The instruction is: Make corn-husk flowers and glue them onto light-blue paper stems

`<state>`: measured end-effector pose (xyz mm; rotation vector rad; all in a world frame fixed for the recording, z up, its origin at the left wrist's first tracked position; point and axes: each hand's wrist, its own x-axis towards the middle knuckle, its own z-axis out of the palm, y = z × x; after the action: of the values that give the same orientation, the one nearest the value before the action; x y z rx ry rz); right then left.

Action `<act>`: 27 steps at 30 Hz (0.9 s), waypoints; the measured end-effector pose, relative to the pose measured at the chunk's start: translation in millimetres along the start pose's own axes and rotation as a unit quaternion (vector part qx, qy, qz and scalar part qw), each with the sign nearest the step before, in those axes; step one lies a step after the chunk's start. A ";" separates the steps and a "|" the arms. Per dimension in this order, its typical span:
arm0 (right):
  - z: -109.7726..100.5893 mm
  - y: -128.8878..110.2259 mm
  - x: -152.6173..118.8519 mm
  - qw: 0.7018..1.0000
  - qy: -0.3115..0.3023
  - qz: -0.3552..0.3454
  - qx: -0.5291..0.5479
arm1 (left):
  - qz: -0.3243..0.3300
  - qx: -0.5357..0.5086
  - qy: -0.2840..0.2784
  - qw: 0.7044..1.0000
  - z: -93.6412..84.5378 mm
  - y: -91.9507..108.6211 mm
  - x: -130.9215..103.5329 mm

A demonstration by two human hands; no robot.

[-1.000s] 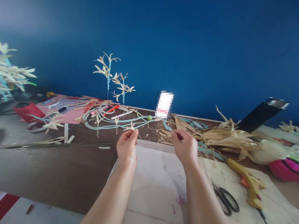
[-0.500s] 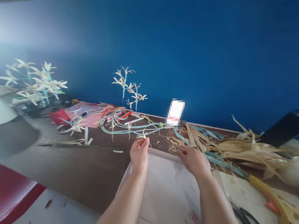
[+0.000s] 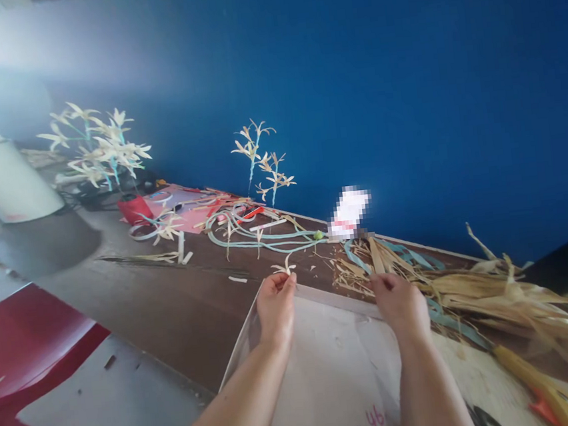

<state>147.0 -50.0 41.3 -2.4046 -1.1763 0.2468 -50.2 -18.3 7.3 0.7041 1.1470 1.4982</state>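
Observation:
My left hand point(image 3: 277, 311) is closed, thumb and fingertips pinching a small cream-coloured flower point(image 3: 286, 265) whose thin petals stick up above the fingers. To its right, my right hand point(image 3: 402, 305) is also closed in a pinch, at the edge of the dry husk scraps; what it holds, if anything, is too small to make out. A pale board point(image 3: 334, 349) with pink handwriting lies beneath both forearms. Behind the right hand a blue-green ribbon point(image 3: 356, 256) curls among dry corn husks point(image 3: 502, 289).
Finished-looking husk flowers on stems point(image 3: 109, 146) stand at the left, two smaller sprays point(image 3: 258, 155) along the wall. Looped pale cord point(image 3: 287, 245), a red container point(image 3: 133, 209) and a blurred-out bright rectangle point(image 3: 350, 212) lie behind. A yellow-handled tool point(image 3: 540, 372) and black handles point(image 3: 486, 419) sit lower right.
The view has swung slightly left, shifting the scene rightward. My hands are a little farther apart, the right one having moved right; the flower stays pinched in my left hand.

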 end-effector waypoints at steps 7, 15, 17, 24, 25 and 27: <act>-0.8 12.8 7.4 0.995 0.084 0.037 0.045 | -0.004 -0.002 -0.001 1.000 0.9 2.4 -1.5; -1.6 13.8 9.8 0.998 0.050 0.029 0.007 | -0.013 -0.007 -0.002 1.000 1.7 5.7 -3.7; -0.4 14.3 10.1 1.000 0.010 0.019 -0.022 | -0.013 -0.005 -0.002 1.000 1.3 4.5 -3.3; 6.4 17.4 11.3 0.998 -0.029 0.007 -0.052 | -0.016 -0.002 -0.017 1.000 0.2 1.2 -1.3; 7.8 16.4 10.7 0.998 -0.029 0.002 -0.052 | -0.018 -0.003 -0.016 1.000 0.2 1.3 -1.2; 11.5 12.8 9.0 0.999 -0.024 -0.013 -0.046 | -0.022 -0.002 -0.015 1.000 0.5 1.9 -1.2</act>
<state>157.6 -46.3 25.4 -2.4729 -1.2654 0.2497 -50.2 -19.2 9.4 0.6917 1.1291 1.4472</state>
